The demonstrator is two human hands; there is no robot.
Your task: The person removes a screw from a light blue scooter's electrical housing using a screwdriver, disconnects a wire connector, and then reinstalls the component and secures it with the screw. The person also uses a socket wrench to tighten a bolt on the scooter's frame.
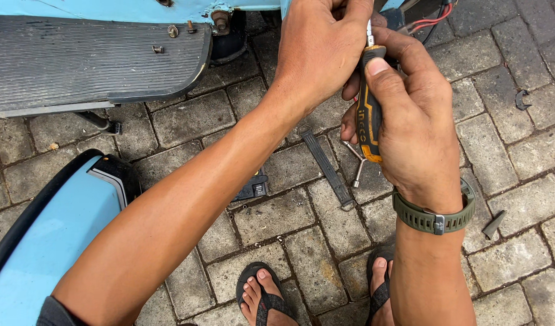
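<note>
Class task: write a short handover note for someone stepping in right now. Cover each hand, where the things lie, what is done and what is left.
Right hand: grips the screwdriver, tip up at the scooter.
Left hand: fingers at the tip, steadying.
On the paving: strap, T-wrench, blue panel at left.
Done: panel off, parts laid out.
Left: the work at the tip; what it turns is hidden.

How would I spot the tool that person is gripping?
Start at the light blue scooter body along the top, then drop to the right hand with the green wristwatch. In its fist stands a black-and-orange-handled screwdriver, the only upright tool; a grey T-shaped wrench lies flat on the paving.
</note>
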